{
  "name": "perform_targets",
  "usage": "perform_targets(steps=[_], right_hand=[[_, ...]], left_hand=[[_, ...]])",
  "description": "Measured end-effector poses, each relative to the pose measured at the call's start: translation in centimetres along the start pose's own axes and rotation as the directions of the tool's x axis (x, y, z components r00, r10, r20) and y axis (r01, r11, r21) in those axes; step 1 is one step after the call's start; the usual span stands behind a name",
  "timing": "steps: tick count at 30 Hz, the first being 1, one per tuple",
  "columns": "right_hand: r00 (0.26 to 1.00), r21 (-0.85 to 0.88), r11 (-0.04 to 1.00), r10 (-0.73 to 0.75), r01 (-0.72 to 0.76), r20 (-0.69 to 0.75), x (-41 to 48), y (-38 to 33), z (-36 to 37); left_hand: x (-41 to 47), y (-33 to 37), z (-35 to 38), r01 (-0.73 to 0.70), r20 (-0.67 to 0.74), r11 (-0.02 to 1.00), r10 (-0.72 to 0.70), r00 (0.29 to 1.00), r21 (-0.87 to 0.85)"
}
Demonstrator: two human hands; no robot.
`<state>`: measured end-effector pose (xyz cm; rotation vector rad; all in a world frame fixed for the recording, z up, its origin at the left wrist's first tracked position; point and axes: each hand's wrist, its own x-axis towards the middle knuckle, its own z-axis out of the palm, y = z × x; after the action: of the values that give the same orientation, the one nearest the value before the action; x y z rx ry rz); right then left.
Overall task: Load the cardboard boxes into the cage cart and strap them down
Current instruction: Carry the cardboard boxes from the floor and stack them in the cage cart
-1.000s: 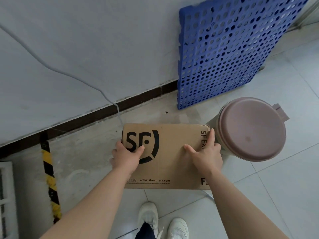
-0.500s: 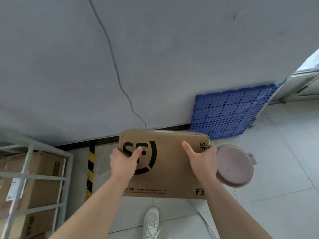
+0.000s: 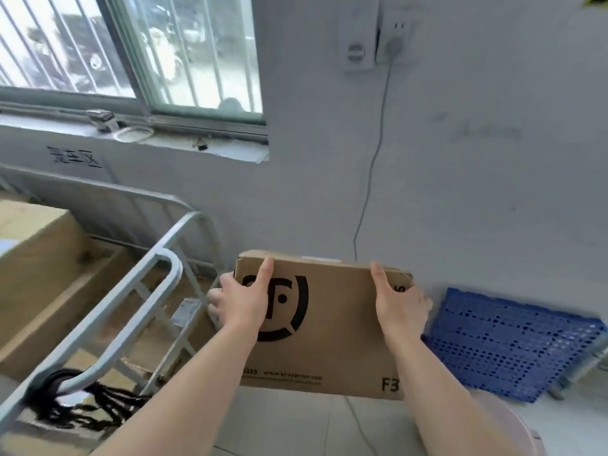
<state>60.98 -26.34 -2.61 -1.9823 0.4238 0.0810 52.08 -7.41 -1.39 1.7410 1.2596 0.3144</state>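
now left hand [image 3: 241, 304] and right hand [image 3: 399, 307] hold the cardboard box [image 3: 329, 327] by its ends, fingers [image 3: 214, 301] curled round, just right of the cage cart [image 3: 141, 274]; raise it over the cart's side, then lower flat.

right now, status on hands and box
Left hand and right hand grip the box. Box off the floor, right of cart. Its rail in the way.

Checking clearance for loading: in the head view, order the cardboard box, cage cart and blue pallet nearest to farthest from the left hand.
1. cardboard box, gripped by the left hand.
2. cage cart, just left.
3. blue pallet, far right, beyond the box.
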Motion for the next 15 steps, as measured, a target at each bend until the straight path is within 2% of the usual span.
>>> perform_targets(steps=[7,11,15], right_hand=[[0.978,0.175,0.967,-0.2,0.187,0.057,-9.7,-8.3,3.4],[0.943,0.215,0.929,-0.322,0.3,0.077,-16.1,-12.7,7.2],[0.907,0.294,0.889,-0.401,0.351,0.129,-23.3,-15.8,12.5]], left_hand=[[0.2,0.6,-14.0,-0.095,-0.116,0.943,0.06,0.991,-0.318],[1.3,-0.4,-22.6,-0.144,-0.225,0.915,0.061,0.972,-0.376],[3.5,-3.2,-31.8,-0.171,-0.269,0.877,0.049,0.962,-0.45]])
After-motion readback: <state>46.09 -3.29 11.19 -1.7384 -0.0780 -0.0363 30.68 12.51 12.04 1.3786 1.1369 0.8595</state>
